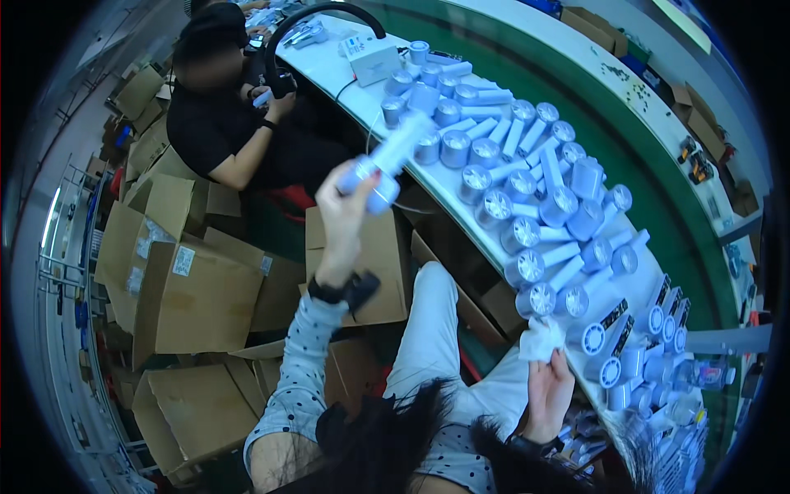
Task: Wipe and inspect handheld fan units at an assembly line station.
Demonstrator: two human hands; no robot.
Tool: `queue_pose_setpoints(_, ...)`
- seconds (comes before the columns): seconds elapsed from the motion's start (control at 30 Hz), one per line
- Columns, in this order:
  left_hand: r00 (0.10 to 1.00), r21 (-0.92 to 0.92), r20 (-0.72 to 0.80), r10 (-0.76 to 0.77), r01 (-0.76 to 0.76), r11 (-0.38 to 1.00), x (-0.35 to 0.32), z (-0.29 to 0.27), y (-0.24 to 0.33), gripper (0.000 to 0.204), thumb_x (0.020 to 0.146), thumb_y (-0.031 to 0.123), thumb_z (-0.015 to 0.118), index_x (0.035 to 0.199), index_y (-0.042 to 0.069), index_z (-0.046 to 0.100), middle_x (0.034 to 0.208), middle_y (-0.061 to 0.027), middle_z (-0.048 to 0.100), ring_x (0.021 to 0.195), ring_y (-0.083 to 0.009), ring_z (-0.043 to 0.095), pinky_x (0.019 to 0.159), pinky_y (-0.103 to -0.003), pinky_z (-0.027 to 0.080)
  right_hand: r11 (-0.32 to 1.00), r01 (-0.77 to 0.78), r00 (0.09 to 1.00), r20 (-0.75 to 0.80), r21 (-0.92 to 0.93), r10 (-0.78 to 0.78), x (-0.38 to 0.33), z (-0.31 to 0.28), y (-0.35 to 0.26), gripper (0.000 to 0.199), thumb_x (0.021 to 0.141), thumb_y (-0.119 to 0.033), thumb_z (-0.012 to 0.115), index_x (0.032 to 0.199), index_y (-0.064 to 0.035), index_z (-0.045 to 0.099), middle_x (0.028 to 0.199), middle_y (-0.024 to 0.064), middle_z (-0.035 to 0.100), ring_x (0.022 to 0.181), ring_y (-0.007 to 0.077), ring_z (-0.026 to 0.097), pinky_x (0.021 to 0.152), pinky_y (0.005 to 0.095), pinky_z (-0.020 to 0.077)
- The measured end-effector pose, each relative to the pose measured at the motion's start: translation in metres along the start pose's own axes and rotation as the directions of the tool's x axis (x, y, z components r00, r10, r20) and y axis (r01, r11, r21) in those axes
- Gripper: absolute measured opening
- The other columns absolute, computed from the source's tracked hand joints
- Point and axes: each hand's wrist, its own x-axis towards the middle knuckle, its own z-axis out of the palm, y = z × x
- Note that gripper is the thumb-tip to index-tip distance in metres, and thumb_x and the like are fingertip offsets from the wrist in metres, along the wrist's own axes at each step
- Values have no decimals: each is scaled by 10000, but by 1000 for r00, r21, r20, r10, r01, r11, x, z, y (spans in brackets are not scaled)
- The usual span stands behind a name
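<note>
From my feed the left hand [346, 198] is raised high, fingers wrapped shut around the lower handle end of a pale blue plastic handheld fan with a round head [380, 165] — the fan's body sticks up and to the right out of the fist, tilted, its upper part blurred against the bench edge. The thumb sits on the near side of the handle, so the fan lies mostly above the grip, not inside it. A black wristband [341, 292] sits on that wrist, over a dotted grey sleeve [304, 362]. The right hand [547, 391] is low, near the bench's front edge, pinching a crumpled white cloth [539, 339] between fingertips and thumb; the cloth stands above the hand, just beside the nearest fans. On the long white curved workbench [461, 193] lie many more pale blue fans in a loose heap [527, 189], some head-up showing grilles, some flat. Further right a row of boxed fans [650, 321]. A person in a black top [218, 123] sits at the far end, well apart. Brown cardboard cartons [197, 288] stack on the floor to the left.
</note>
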Motion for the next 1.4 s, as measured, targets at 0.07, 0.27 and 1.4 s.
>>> queue_pose_setpoints(0.07, 947, 436, -169, 274, -178, 882, 62, -30, -15, 405, 702, 228, 725, 984, -30, 590, 884, -99, 625, 798, -178, 611, 715, -313, 491, 999, -43, 999, 16, -10, 43, -1, 7, 8, 438, 862, 18, 367, 1289, 81, 289, 1323, 173, 368, 1236, 269, 363, 1067, 397, 263)
queue_pose_setpoints(0.27, 883, 827, -160, 442, -125, 548, 236, -29, -128, 575, 631, 276, 756, 1040, -33, 494, 970, -212, 582, 933, -337, 571, 819, -402, 439, 991, 114, 990, -72, -70, -119, 4, 8, -14, 462, 854, -14, 410, 1294, 69, 296, 1300, 170, 404, 1224, 268, 380, 1040, 385, 295)
queue_pose_setpoints(1.4, 711, 121, 682, 170, -340, 933, -270, 227, -58, 702, 711, 82, 697, 1248, -88, 278, 1177, -231, 417, 1092, -318, 446, 963, -370, 330, 757, 650, 727, -239, -63, -644, -116, -80, -63, 423, 882, -31, 376, 1287, 73, 310, 1301, 188, 400, 1226, 278, 384, 1042, 403, 293)
